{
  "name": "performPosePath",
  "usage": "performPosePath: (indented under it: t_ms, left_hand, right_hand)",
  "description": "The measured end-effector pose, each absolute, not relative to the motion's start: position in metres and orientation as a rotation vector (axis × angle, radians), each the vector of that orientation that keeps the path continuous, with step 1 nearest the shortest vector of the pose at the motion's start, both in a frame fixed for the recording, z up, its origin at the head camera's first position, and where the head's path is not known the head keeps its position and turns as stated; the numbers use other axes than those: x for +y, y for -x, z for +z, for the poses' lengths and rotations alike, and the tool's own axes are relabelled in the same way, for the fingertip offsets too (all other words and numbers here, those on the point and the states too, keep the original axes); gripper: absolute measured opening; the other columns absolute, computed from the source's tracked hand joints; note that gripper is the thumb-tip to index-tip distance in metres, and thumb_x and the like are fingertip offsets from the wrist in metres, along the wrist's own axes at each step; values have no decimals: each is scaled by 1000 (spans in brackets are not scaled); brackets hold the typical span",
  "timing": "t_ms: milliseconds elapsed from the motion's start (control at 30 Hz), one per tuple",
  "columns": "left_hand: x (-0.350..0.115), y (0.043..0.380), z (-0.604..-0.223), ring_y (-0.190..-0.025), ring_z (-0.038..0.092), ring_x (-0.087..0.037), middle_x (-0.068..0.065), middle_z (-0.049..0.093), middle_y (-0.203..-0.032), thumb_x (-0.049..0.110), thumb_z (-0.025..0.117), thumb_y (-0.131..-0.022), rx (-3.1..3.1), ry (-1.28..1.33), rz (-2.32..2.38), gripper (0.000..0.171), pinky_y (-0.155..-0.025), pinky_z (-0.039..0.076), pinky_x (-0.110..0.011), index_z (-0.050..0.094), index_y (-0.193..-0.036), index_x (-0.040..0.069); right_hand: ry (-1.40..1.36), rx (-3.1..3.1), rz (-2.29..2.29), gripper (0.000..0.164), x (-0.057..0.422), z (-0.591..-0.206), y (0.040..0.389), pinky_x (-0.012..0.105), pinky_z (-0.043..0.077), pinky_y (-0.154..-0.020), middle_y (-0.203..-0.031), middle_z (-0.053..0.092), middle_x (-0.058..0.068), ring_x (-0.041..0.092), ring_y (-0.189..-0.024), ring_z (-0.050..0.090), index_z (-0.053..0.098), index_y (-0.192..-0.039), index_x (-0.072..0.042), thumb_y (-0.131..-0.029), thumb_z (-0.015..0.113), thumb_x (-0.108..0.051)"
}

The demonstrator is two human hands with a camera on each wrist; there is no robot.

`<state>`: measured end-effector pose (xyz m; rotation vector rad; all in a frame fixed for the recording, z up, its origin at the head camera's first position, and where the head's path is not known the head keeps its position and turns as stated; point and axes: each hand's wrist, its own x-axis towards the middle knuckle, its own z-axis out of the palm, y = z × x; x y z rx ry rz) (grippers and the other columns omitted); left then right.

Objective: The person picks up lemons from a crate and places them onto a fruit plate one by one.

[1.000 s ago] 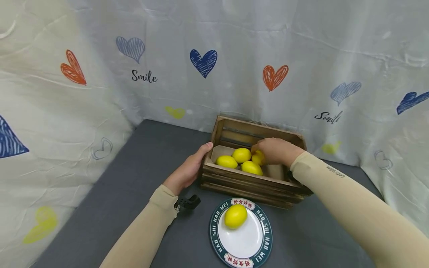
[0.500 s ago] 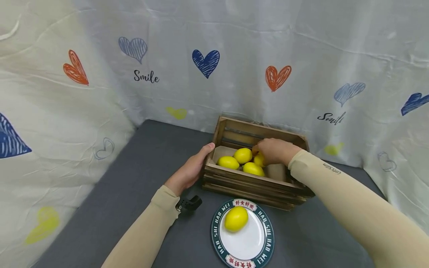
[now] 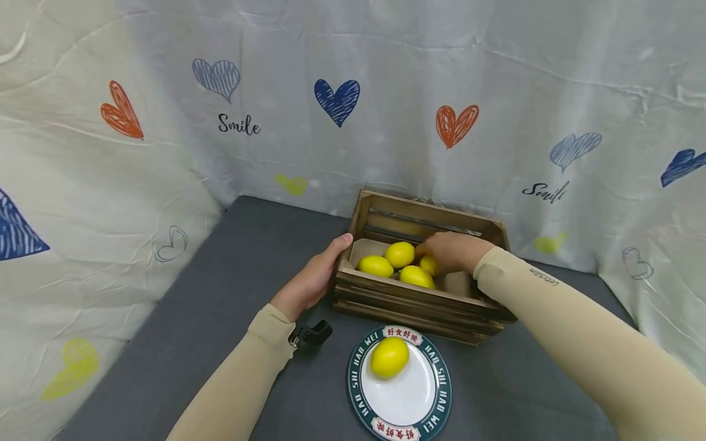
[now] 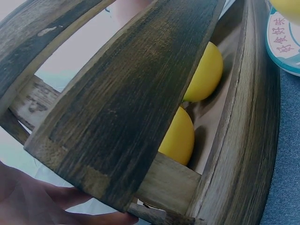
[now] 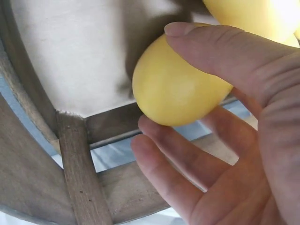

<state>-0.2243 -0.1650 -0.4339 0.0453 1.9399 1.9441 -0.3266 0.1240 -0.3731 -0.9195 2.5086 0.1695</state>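
A slatted wooden crate [image 3: 408, 306] stands at the back of the table with several lemons in it. My left hand [image 3: 317, 269] holds its left end, the thumb at the top rim; in the left wrist view the fingers [image 4: 101, 219] lie against the slats. Inside the crate, my right hand [image 3: 455, 250] grips a lemon [image 5: 176, 84], which the hand partly hides in the head view. Thumb and fingers lie around that lemon in the right wrist view. Other lemons [image 3: 375, 266] lie to its left. In front of the crate, one lemon [image 3: 390, 358] rests on a white plate [image 3: 405, 398] with a green rim.
A grey cloth [image 3: 231, 263] covers the table. Behind and beside it hangs a pale curtain [image 3: 397, 55] printed with hearts. A black strap [image 3: 314, 334] is on the left wrist. Brown lining [image 3: 456, 284] shows on the crate's floor.
Within the crate, my right hand has shifted slightly and now covers more of the lemon it grips. The left hand stays at the crate's end, and the plate's lemon lies as before.
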Motion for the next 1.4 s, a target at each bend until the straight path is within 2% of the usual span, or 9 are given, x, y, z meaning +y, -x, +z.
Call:
performPosePath:
  t_ms: [300, 533, 733, 1000, 1167, 1400]
  left_hand:
    - [-165, 224, -434, -169, 14, -33, -3, 10, -183, 77, 41, -105, 1942, -41, 1934, 90, -135, 15, -67, 14, -175, 28]
    - [-162, 223, -434, -166, 24, -38, -7, 14, -182, 76, 42, -104, 1910, -44, 1950, 88, -133, 21, -66, 15, -175, 31]
    - [-161, 223, -432, -165, 25, -38, -6, 15, -182, 74, 43, -105, 1902, -14, 1962, 85, -134, 23, -65, 17, -175, 34]
    - [-162, 227, -434, -158, 38, -41, -17, 25, -178, 77, 41, -104, 1888, -9, 1967, 91, -131, 31, -62, 17, -175, 25]
    - [-165, 227, -436, -162, 29, -41, -15, 15, -181, 74, 37, -106, 1892, -37, 1975, 88, -132, 27, -64, 9, -176, 29]
    - [-161, 229, -434, -158, 35, -40, -19, 21, -178, 77, 38, -104, 1893, -34, 1961, 91, -131, 29, -62, 12, -176, 27]
  right_hand:
    - [838, 2498, 163, 50, 125, -373, 326, 50, 57, -103, -125, 75, 7, 24, -99, 63, 71, -143, -17, -95, 80, -8]
    - [840, 2544, 183, 52, 130, -358, 318, 52, 58, -103, -134, 73, 12, 27, -103, 64, 72, -142, -17, -93, 81, -5]
    - [874, 2592, 214, 53, 133, -338, 307, 54, 58, -106, -134, 74, 12, 29, -107, 67, 71, -142, -16, -92, 84, -7]
    - [901, 2667, 172, 50, 137, -309, 276, 52, 61, -99, -130, 73, 9, 28, -103, 66, 73, -136, -20, -90, 85, -6]
    - [909, 2734, 174, 49, 143, -295, 255, 52, 62, -98, -129, 72, 6, 27, -101, 66, 74, -135, -22, -90, 88, -9]
    - [901, 2796, 145, 51, 160, -278, 226, 51, 62, -96, -136, 70, 6, 27, -103, 67, 72, -138, -22, -91, 86, -9]
